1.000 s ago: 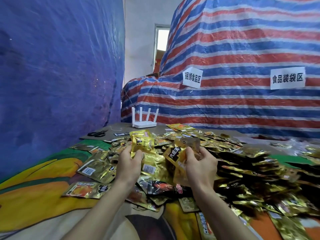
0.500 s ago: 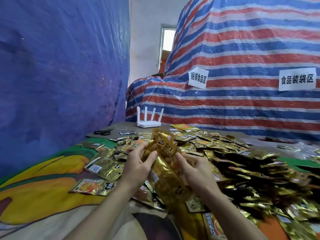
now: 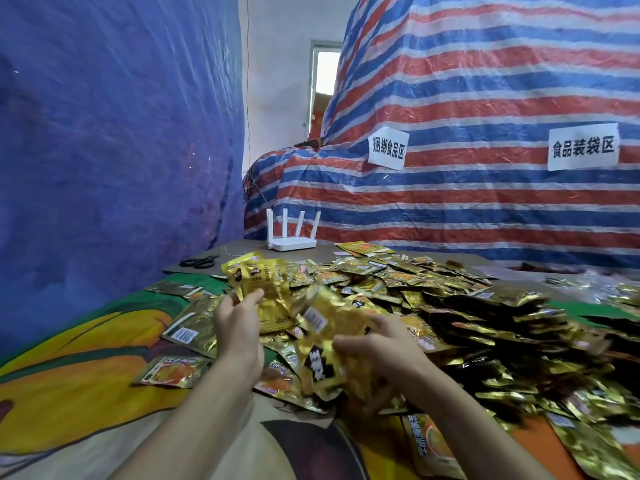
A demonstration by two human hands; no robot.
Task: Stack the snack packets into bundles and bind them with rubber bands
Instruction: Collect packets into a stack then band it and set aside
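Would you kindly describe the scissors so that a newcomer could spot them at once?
Follow the blue tarp on the left down to the brown board at the far end. There, left of the white router, lie the scissors: flat, black-handled, dark and dull beside the shiny gold packets.

Looks forward and down from the head, close over the left hand (image 3: pixel 239 327) and right hand (image 3: pixel 377 344) above the surface (image 3: pixel 69 393), facing the striped tarp (image 3: pixel 485 202) beyond.
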